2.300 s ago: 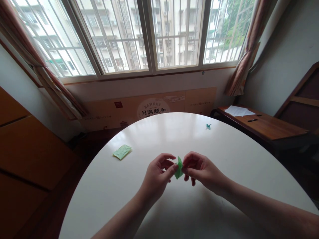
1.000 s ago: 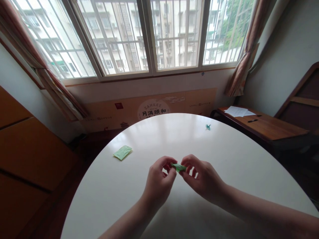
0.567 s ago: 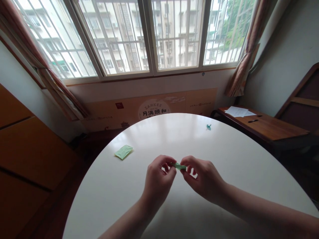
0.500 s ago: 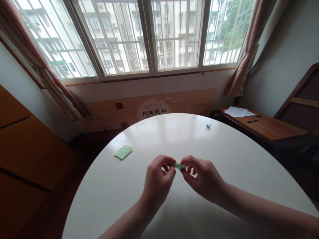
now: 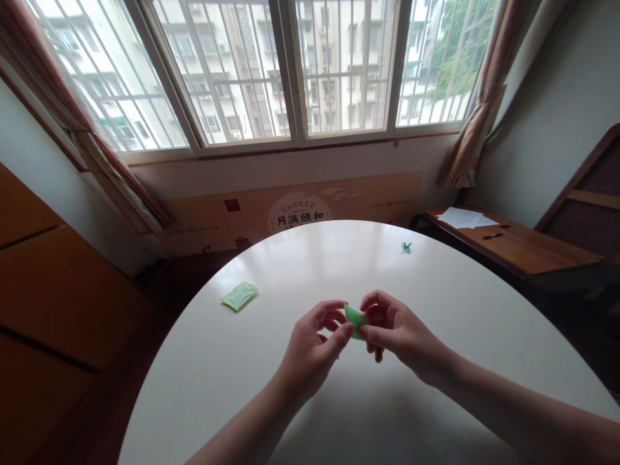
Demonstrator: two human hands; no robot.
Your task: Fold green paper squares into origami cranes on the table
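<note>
A small folded piece of green paper (image 5: 356,316) is held up between both hands, above the near middle of the white table. My left hand (image 5: 317,342) touches its left side, the thumb at the lower edge and a fingertip at the top corner. On the right side, my right hand (image 5: 400,332) pinches the paper between thumb and fingers. Parts of the paper are hidden behind the fingertips. To the left lies a flat pale green packet (image 5: 240,296). Farther back on the right sits a tiny teal folded figure (image 5: 406,247), bird-like in shape.
The round white table (image 5: 213,381) fills the foreground. A wooden bench (image 5: 537,250) at the right carries white sheets (image 5: 465,217) and a small dark item (image 5: 493,236). Behind the table stand a printed cardboard panel (image 5: 339,200) and barred windows.
The green paper has been turned from a thin edge-on strip to show a wider, pointed face. Both hands have shifted slightly, with the fingers regripping it closer together.
</note>
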